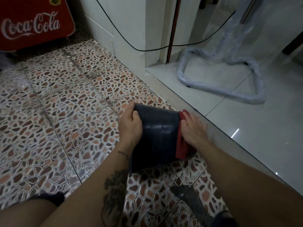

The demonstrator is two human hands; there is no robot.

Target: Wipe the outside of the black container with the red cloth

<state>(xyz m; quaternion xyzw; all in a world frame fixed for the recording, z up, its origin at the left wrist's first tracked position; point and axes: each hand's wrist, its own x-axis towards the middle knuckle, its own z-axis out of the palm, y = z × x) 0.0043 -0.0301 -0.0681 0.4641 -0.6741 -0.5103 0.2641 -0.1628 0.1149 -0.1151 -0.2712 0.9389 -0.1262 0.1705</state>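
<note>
The black container [159, 131] lies tilted on its side on the patterned floor, its base pointing away from me. My left hand [130, 124] grips its left side near the base, fingers curled over the edge. My right hand [192, 128] lies flat on the red cloth [182, 145], pressing it against the container's right side. The cloth runs down that side as a folded strip, partly hidden under my palm.
A grey raised step [205, 122] runs diagonally just right of the container. Beyond it stands a plastic-wrapped metal frame [221, 89] on white tiles. A red Coca-Cola crate [32, 23] sits far left. A black cable [147, 49] hangs along the wall. A dark object [193, 202] lies near my right forearm.
</note>
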